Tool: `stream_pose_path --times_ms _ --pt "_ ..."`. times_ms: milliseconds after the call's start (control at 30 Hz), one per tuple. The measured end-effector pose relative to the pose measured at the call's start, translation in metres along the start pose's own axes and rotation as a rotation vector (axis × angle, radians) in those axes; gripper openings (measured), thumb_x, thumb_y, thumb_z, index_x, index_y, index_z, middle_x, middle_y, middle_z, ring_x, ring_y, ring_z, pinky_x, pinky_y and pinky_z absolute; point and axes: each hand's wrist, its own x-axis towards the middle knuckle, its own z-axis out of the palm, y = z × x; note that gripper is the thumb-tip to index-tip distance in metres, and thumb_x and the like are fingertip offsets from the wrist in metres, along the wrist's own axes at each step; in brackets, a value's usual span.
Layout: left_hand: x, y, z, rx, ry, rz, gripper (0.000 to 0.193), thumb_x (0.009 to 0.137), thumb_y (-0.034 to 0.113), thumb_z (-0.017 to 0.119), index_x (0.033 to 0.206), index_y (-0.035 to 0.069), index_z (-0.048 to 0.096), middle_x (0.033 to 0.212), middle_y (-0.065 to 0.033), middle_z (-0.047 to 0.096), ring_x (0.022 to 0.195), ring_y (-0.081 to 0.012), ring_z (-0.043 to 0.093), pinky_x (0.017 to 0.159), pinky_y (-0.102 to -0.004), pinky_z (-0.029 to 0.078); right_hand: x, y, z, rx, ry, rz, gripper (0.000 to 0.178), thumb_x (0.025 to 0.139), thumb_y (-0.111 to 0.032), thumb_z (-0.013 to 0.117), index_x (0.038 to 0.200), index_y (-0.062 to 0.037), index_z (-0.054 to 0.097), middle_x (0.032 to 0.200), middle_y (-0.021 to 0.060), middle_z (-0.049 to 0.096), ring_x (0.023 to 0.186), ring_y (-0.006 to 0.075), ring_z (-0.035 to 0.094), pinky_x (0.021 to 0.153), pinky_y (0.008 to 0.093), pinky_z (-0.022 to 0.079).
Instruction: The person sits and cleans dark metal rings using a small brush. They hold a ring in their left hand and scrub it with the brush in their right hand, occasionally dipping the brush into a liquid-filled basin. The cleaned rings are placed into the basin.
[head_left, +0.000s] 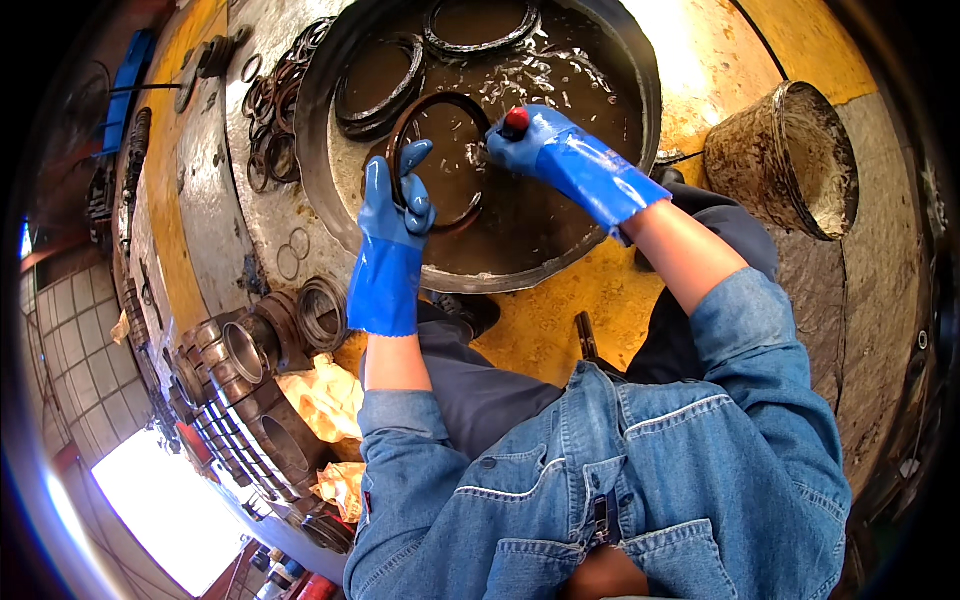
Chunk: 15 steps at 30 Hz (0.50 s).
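Both my hands wear blue rubber gloves. My left hand (392, 215) is closed round the left side of a brown metal ring (400, 133), its fingers curling through the middle. The ring is tilted above a wide dark basin (500, 284) of murky brown liquid. My right hand (532, 142) grips a red-handled tool (516, 119) in a fist at the ring's upper right edge. Its working end is hidden by the glove and the ring. Further back in the basin lie a stack of dark rings (372, 124) and another dark ring (480, 47).
A dirty bucket (745, 150) lies tilted to the right of the basin. Left of the basin, a heap of rings (262, 105) lies on the floor. Heavy cylindrical metal parts (243, 350) and crumpled brown paper (325, 400) are beside my left arm. My legs straddle the basin's near side.
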Motion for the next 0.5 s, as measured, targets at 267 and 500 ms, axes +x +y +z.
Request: stream_pose_path --times_ms 267,500 --pt "-0.002 0.005 0.004 0.017 0.012 0.029 0.058 0.113 0.050 0.049 0.137 -0.001 0.063 0.074 -0.0036 0.070 0.052 -0.0114 0.051 0.053 -0.0248 0.038 -0.027 0.021 0.024 0.866 -0.390 -0.146 0.039 0.092 -0.041 0.079 0.113 -0.0085 0.082 0.098 0.0078 0.077 0.089 0.0123 0.069 0.082 0.0304 0.053" --pt "-0.010 -0.002 0.027 0.487 -0.015 0.163 0.046 0.106 0.043 0.065 0.118 -0.001 0.068 0.089 -0.0130 0.077 0.068 -0.0180 0.066 0.065 -0.0331 0.054 -0.036 -0.009 -0.036 0.285 -0.103 -0.115 0.032 0.092 -0.038 0.073 0.100 -0.0087 0.083 0.085 0.0074 0.076 0.079 0.0168 0.070 0.077 0.0351 0.056"
